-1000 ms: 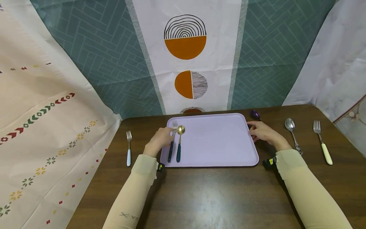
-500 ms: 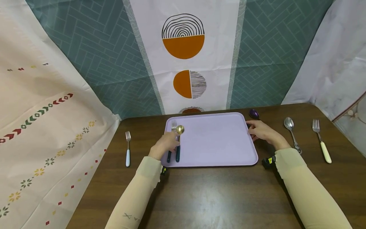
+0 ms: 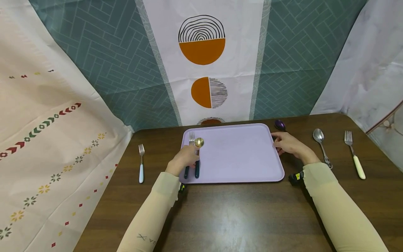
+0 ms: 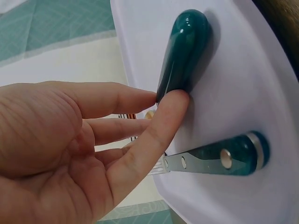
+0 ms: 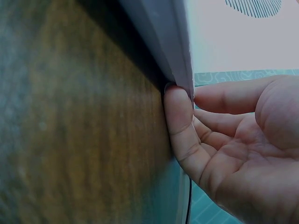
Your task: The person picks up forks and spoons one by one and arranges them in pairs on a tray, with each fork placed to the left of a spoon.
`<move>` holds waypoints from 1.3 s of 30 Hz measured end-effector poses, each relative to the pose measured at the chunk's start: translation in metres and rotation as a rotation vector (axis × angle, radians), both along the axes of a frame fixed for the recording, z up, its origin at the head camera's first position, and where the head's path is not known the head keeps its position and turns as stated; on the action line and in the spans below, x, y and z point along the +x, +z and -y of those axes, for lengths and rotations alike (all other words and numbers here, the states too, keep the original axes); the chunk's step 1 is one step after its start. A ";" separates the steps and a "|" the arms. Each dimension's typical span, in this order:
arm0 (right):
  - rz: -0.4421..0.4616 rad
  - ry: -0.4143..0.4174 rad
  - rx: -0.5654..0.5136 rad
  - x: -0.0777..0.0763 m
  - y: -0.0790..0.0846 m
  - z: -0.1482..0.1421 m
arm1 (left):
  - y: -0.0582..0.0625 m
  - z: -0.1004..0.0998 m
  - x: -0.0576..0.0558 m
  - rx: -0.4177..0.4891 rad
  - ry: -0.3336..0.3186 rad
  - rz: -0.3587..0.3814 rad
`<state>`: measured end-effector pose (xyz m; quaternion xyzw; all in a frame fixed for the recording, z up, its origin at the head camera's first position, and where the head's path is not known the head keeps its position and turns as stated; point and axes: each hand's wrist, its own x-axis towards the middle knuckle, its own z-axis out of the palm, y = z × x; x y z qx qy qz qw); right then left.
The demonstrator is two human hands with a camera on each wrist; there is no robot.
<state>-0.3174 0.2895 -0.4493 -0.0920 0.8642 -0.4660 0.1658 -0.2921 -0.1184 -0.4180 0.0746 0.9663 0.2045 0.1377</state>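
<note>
A lavender tray (image 3: 239, 154) lies on the dark wooden table. On its left side a gold spoon (image 3: 197, 169) with a dark green handle lies beside a fork (image 3: 186, 171) with a similar riveted handle. My left hand (image 3: 184, 157) pinches the spoon's handle (image 4: 183, 51) between thumb and finger, covering part of both pieces in the head view. The fork's handle (image 4: 224, 156) is just beside these fingers, untouched. At the tray's right rim (image 5: 180, 42), my right hand (image 3: 289, 144) grips the edge, one digit under it and the others on the outer side.
A white-handled fork (image 3: 141, 163) lies left of the tray. To the right are a purple spoon (image 3: 280, 125), partly behind the right hand, an ornate silver spoon (image 3: 321, 141) and a cream-handled fork (image 3: 355, 157). A patterned cloth (image 3: 207, 70) hangs behind the table.
My left hand has moved right, from over the fork in the tray to the gold spoon, and now pinches its handle. The spoon shifts very slightly right. The right hand stays at the rim.
</note>
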 end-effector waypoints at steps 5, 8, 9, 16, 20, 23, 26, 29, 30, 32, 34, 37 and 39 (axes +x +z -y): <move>0.003 0.000 -0.005 0.000 0.000 0.000 | 0.000 -0.001 0.000 0.011 0.019 0.013; 0.006 -0.001 -0.003 0.001 0.001 0.000 | 0.001 -0.002 0.000 0.007 0.014 0.008; 0.008 -0.002 -0.003 0.001 0.001 0.000 | 0.001 -0.002 0.000 0.005 0.010 0.005; 0.012 0.002 0.005 0.000 0.001 0.000 | 0.004 -0.001 0.002 0.003 -0.016 0.003; 0.010 0.002 0.003 0.000 0.000 -0.001 | 0.005 -0.001 0.001 -0.014 -0.034 -0.012; 0.010 0.001 0.002 -0.001 0.000 -0.001 | 0.006 0.001 0.000 -0.020 -0.045 -0.028; 0.014 0.002 -0.002 -0.001 0.000 0.000 | 0.009 0.008 -0.001 0.008 -0.044 -0.029; 0.017 0.004 -0.006 -0.002 0.001 0.001 | 0.012 0.018 -0.002 0.047 -0.014 -0.021; 0.017 0.003 -0.006 -0.002 0.001 0.001 | 0.014 0.022 -0.002 0.053 -0.004 -0.024; 0.018 0.002 -0.005 -0.002 0.001 0.001 | 0.016 0.030 -0.003 0.063 0.025 -0.036; 0.019 0.001 0.000 -0.002 0.001 0.000 | 0.019 0.037 -0.003 0.082 0.054 -0.047; 0.020 0.000 0.007 -0.002 0.000 0.000 | 0.021 0.046 -0.003 0.125 0.094 -0.052; 0.020 0.002 0.009 -0.002 -0.001 -0.001 | 0.023 0.051 -0.002 0.154 0.108 -0.046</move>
